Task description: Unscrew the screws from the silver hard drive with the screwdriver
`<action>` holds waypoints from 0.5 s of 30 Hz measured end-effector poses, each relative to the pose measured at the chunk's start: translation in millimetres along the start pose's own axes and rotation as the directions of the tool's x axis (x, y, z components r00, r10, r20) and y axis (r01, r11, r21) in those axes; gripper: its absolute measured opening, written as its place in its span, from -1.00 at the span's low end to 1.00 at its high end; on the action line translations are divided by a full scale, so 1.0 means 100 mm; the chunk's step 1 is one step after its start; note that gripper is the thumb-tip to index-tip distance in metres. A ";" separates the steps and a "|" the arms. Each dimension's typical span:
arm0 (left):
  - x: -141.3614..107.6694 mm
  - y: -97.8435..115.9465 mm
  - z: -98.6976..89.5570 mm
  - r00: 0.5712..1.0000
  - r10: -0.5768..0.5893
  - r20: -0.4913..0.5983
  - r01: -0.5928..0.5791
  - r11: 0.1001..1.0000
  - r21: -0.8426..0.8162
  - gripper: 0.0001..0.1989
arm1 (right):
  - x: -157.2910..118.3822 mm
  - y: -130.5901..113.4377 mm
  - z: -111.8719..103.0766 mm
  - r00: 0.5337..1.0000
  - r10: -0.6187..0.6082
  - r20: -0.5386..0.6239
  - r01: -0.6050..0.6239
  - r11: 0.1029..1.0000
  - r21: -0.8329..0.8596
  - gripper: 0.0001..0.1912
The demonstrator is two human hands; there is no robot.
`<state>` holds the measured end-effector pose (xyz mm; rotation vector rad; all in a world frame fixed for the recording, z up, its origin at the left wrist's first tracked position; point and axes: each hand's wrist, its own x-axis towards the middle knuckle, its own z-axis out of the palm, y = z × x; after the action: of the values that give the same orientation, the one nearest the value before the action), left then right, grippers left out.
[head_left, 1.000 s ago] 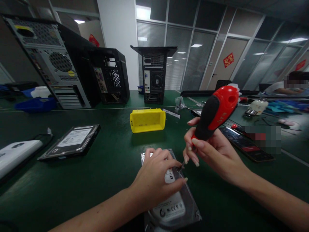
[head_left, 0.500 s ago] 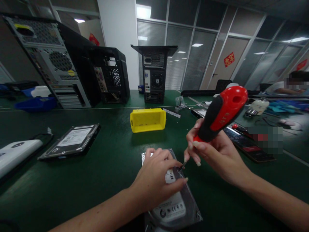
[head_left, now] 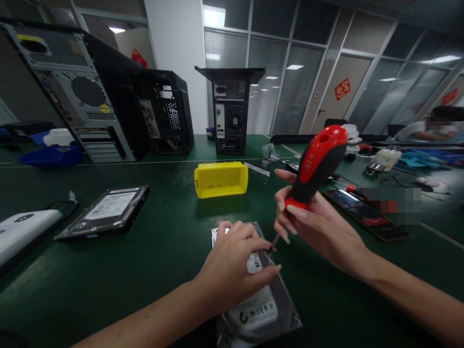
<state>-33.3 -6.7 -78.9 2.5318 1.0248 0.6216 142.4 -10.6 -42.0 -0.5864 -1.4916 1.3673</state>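
In front of me a hard drive (head_left: 286,302) lies label up on the dark green table. My left hand (head_left: 235,258) rests across its upper part, fingers curled over it and holding it down, the thumb reaching towards the right edge. A red and black screwdriver (head_left: 317,164) leans to the right in my right hand (head_left: 315,222), whose fingers wrap round the lower handle and collar. Its thin shaft runs down to the drive's right side, beside my left index fingertip. Whether the tip sits in a screw is too small to tell.
A yellow bin (head_left: 221,181) stands ahead. To the left lie another hard drive (head_left: 105,211) and a white device (head_left: 27,232). A smartphone (head_left: 366,215) is at right. Computer cases (head_left: 232,113) stand along the back. A person (head_left: 427,128) sits far right.
The screwdriver has tipped more upright and its handle has turned, its printed side now facing left. My right fingers have shifted on it, one now stretched out. My left hand stays put.
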 end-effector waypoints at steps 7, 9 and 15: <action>-0.02 0.00 0.00 1.000 0.007 0.010 -0.007 1.000 0.005 -0.77 | 0.02 0.04 -0.04 0.996 -0.076 -0.038 0.067 0.977 -0.203 -0.56; -0.01 0.00 -0.01 1.000 0.013 0.010 -0.013 1.000 0.011 -0.77 | 0.03 0.06 -0.03 0.994 -0.092 -0.051 0.079 0.974 -0.214 -0.60; -0.01 0.00 0.00 0.999 0.038 0.007 -0.038 0.999 0.005 -0.79 | 0.04 0.08 0.02 1.000 -0.021 -0.017 0.017 0.972 -0.233 -0.79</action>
<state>-33.7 -6.8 -79.6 2.5618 0.9796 0.6203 137.3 -6.2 -48.3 -0.7287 -1.6500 1.1762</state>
